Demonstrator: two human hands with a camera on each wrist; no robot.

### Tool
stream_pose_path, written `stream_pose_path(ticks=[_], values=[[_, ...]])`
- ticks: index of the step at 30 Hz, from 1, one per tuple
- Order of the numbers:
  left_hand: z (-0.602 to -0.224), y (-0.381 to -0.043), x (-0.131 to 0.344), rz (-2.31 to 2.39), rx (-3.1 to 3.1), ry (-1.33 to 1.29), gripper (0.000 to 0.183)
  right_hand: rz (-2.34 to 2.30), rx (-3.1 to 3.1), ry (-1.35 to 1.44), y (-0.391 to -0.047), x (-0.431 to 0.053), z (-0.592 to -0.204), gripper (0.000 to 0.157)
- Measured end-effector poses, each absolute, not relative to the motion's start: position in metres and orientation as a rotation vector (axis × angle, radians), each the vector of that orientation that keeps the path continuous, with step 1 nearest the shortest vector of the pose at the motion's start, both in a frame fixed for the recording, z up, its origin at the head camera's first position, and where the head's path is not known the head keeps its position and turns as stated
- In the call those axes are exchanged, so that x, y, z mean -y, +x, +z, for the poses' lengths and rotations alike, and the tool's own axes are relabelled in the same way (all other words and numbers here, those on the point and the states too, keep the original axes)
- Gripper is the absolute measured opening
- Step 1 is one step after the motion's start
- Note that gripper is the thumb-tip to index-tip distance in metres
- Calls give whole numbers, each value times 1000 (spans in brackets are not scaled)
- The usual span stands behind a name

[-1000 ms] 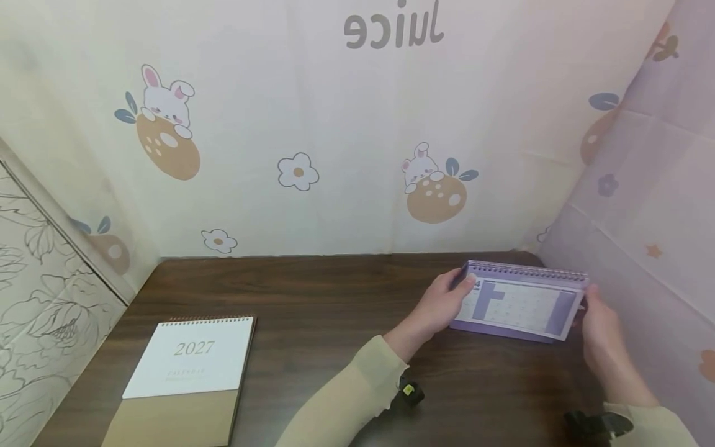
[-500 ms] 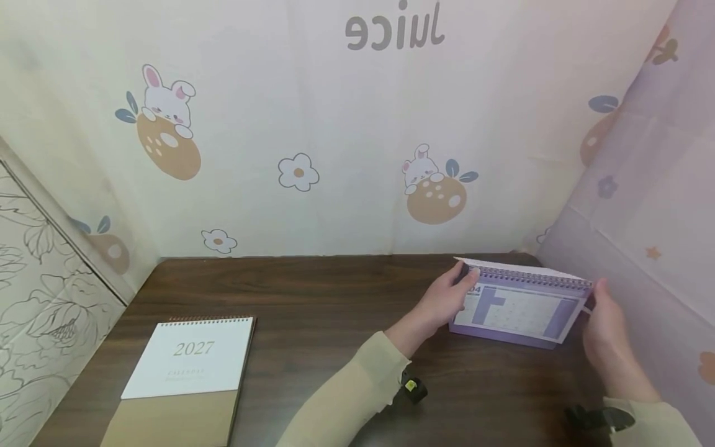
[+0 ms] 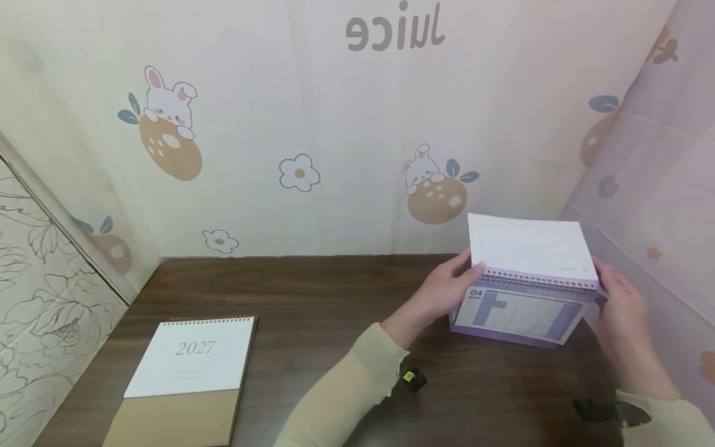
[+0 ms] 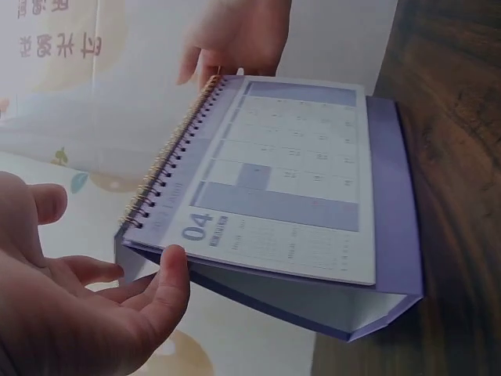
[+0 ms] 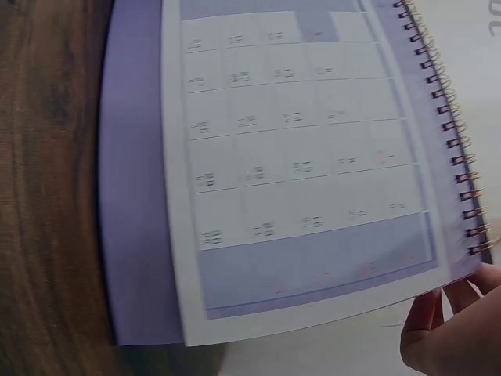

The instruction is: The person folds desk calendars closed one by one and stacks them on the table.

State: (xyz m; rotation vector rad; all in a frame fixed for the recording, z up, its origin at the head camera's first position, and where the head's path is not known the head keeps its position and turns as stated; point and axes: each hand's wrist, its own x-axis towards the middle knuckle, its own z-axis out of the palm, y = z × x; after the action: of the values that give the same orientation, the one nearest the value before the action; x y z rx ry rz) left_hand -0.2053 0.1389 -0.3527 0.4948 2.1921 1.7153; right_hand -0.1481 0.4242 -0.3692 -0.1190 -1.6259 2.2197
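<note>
A purple spiral-bound desk calendar (image 3: 514, 313) stands tented on the wooden table at the right, its "04" month page facing me. Above the spiral, a white page (image 3: 530, 245) is raised and slopes up and away from me. My left hand (image 3: 444, 285) holds the upper left corner, thumb in front by the rings and fingers behind. At the opposite end my right hand (image 3: 625, 310) grips the upper right corner by the spiral's end. In the right wrist view, its bent fingers (image 5: 427, 317) meet that corner. The left wrist view shows the calendar's open hollow side (image 4: 313, 301).
A second desk calendar (image 3: 192, 360), white with "2027" on its cover above a tan base, lies on the left of the dark wooden table (image 3: 324, 298). Patterned cloth (image 3: 346, 124) hangs behind the table and along its right side.
The white page has come up from behind the spiral and now rises well above it. My right hand has moved slightly up and right; the left hand barely shifts at its corner.
</note>
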Motion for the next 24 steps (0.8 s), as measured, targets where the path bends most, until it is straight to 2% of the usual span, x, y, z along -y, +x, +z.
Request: stream_pose_path(ticks=[6,9,16,24], values=[[-345,-202,-136,1687,-2219,552,59,2013,1770,-437,-140,-420,-358,45],[-343,-199,-134,1693,-2232,556,58,1959,1710,-537,-140,-418,-354,43],[-345,-197,-132,1790,-2232,496,47,1985,1348,-564,-143,-417,-353,35],[-350,-196,-131,1840,-2266,563,45,1875,1318,-511,-143,-413,-354,29]])
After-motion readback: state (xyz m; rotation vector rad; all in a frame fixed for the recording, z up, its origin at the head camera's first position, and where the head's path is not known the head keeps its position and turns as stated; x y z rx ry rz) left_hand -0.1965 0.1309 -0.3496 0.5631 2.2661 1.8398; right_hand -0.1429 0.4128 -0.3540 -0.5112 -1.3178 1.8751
